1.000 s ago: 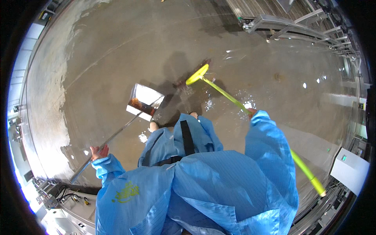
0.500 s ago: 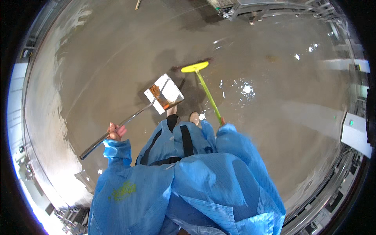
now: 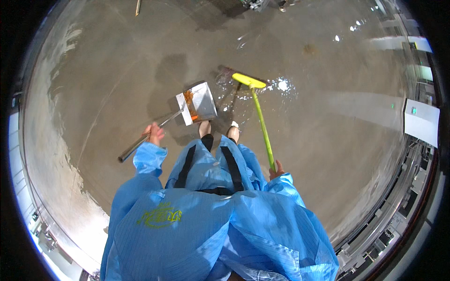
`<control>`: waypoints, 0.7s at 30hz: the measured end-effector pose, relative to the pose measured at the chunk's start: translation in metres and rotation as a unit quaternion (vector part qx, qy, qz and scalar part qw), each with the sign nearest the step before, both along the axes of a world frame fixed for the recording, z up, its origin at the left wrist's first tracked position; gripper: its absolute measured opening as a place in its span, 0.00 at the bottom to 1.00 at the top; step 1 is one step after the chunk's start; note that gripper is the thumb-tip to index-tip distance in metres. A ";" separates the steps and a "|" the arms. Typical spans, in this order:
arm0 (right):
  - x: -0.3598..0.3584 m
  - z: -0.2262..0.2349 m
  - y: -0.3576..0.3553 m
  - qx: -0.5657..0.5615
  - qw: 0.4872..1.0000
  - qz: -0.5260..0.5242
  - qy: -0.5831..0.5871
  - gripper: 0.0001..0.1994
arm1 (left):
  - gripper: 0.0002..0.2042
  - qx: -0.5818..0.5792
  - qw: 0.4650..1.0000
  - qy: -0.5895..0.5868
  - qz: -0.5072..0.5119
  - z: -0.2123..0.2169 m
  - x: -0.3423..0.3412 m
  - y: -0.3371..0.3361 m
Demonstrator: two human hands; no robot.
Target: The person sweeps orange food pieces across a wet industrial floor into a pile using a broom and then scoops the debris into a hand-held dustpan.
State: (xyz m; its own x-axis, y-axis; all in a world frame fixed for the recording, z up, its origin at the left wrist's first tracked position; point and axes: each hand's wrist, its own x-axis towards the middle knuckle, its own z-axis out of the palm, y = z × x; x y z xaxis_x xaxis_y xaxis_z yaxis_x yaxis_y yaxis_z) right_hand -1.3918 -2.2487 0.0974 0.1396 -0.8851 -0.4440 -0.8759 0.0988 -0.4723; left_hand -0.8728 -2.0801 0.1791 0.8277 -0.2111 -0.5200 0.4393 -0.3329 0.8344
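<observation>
Gripping a long metal handle (image 3: 140, 143), the left hand (image 3: 154, 133) has its fingers curled around the smooth, round tube, which passes through the fist and sticks out to the near left. The handle runs up to the right into a flat, shiny metal dustpan (image 3: 199, 102), rectangular with a low rim, hanging tilted above the floor; some orange-brown scraps (image 3: 190, 98) lie inside it. To the right, a yellow-green broom (image 3: 255, 112) has a wide plastic head on the far side, touching the wet, glossy grey concrete floor (image 3: 103, 70) beside a small puddle (image 3: 281, 85). Its thin straight stick comes near to the right hand (image 3: 276, 169), whose fingers are wrapped tightly around the stick's near part. Both sleeves are of light blue, thin striped fabric.
</observation>
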 end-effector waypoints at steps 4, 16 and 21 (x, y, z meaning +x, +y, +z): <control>0.057 0.038 -0.034 0.126 0.982 -0.112 -0.088 0.14 | 0.23 0.060 0.991 -0.004 -0.118 0.008 -0.004 -0.037; 0.124 0.073 -0.033 0.232 0.937 0.111 0.238 0.14 | 0.10 0.174 0.900 -0.202 -0.346 -0.051 0.020 -0.091; 0.161 0.083 0.035 0.318 0.930 0.129 0.133 0.12 | 0.08 0.169 0.902 -0.198 -0.345 -0.027 0.011 -0.113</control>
State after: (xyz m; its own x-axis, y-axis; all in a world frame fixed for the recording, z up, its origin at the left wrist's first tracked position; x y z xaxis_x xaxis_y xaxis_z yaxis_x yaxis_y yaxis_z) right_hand -1.2304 -2.2142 0.1806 0.1209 -0.3848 -0.9150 -0.9866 0.0550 -0.1535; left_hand -0.8620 -2.1935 0.1519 0.6943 -0.6317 -0.3448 -0.2799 -0.6785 0.6792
